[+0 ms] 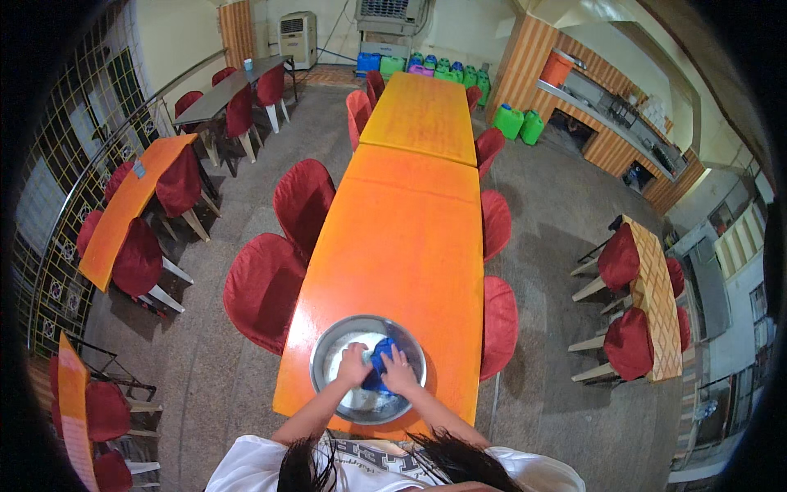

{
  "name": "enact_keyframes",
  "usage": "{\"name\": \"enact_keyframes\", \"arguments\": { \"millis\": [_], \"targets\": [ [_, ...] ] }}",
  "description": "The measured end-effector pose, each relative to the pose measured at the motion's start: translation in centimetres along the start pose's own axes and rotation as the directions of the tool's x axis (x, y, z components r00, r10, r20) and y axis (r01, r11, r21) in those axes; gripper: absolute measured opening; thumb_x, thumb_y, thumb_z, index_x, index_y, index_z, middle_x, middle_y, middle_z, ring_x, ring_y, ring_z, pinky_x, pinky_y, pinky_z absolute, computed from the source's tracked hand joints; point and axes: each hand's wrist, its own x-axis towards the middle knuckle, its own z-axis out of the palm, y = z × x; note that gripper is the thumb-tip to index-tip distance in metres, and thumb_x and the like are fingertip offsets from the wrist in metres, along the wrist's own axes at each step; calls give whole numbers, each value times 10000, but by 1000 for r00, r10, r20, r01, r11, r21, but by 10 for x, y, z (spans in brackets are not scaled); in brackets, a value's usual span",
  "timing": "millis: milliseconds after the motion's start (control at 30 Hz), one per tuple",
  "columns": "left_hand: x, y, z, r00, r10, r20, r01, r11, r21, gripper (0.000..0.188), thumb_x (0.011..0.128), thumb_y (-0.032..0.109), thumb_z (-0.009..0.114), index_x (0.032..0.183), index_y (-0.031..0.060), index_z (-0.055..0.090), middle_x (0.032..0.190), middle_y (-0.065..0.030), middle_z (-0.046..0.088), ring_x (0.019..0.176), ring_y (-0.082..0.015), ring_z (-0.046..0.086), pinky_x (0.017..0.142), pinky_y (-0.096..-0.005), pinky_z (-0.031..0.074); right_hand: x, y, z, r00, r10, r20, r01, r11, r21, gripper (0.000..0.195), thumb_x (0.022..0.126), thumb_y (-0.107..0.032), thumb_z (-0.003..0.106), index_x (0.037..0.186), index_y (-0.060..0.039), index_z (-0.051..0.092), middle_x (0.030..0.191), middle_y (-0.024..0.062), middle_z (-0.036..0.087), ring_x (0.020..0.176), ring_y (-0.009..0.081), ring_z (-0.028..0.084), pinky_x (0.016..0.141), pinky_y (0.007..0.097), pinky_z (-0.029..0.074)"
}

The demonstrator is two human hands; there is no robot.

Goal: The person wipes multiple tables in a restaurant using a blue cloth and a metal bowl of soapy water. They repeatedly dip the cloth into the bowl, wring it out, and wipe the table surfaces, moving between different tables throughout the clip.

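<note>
A round metal basin (pixel 318 344) stands on the near end of the orange table, directly before me. Inside it lies a bunched blue cloth (pixel 374 382), with whitish liquid or suds showing on the basin's floor. My left hand (pixel 353 365) is at the cloth's left edge, its fingers curled around a small pale green piece (pixel 367 356), too small to identify. Over the right part of the cloth, my right hand (pixel 399 372) grips the fabric with its fingers partly spread. Both wrists reach over the near rim.
The long orange table (pixel 399 227) stretches away from me, lined by red-covered chairs (pixel 264 286) on both sides. More tables stand left and right, including a patterned table (pixel 655 295). Green jerrycans (pixel 508 122) stand by a striped counter (pixel 605 147).
</note>
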Motion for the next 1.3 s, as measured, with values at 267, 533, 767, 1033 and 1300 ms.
{"name": "enact_keyframes", "arguments": {
  "millis": [267, 533, 767, 1033, 1300],
  "targets": [
    [-3, -7, 28, 860, -280, 427, 118, 923, 366, 690, 941, 404, 472, 1548, 317, 155, 1535, -168, 330, 1458, -368, 214, 1121, -588, 269, 26, 27, 39, 972, -146, 185, 183, 963, -198, 656, 902, -395, 564, 1490, -189, 357, 1622, 104, 106, 1489, 364, 61, 1157, 597, 142],
    [-2, -46, 32, 969, -187, -162, 204, 974, 99, 187, 811, 223, 633, 914, 76, 687, 801, -156, 673, 763, -314, 670, 791, -412, 525, 33, -4, -4, 990, 75, 122, -72, 997, -23, 214, 836, -262, 696, 1023, -176, 640, 1198, 30, 599, 1219, 288, 493, 976, 528, 400],
    [13, -53, 12, 893, -447, 46, 239, 386, -891, 160, 844, 113, 500, 762, 52, 622, 740, -28, 601, 697, -136, 552, 638, -299, 445, 20, 20, -24, 980, -200, -3, 164, 794, 586, 237, 896, -250, 636, 1067, -90, 601, 1017, 153, 648, 969, 342, 611, 871, 436, 465],
    [4, 27, -44, 992, 110, -59, -125, 885, -448, 333, 835, 358, 685, 812, 56, 546, 694, -109, 578, 676, -211, 568, 642, -352, 451, 18, 13, -76, 935, -234, -267, 301, 920, 249, 193, 872, -140, 639, 1053, -73, 623, 973, 182, 662, 939, 379, 627, 829, 423, 498],
    [-1, -47, -65, 977, 3, -212, -15, 998, -56, 189, 672, 220, 755, 743, 51, 707, 808, -185, 650, 865, -345, 659, 772, -435, 526, 16, 13, -118, 926, -37, -376, 159, 941, 298, 328, 756, -49, 740, 1066, -76, 636, 867, 119, 636, 825, 270, 622, 745, 372, 511]
  ]
}}
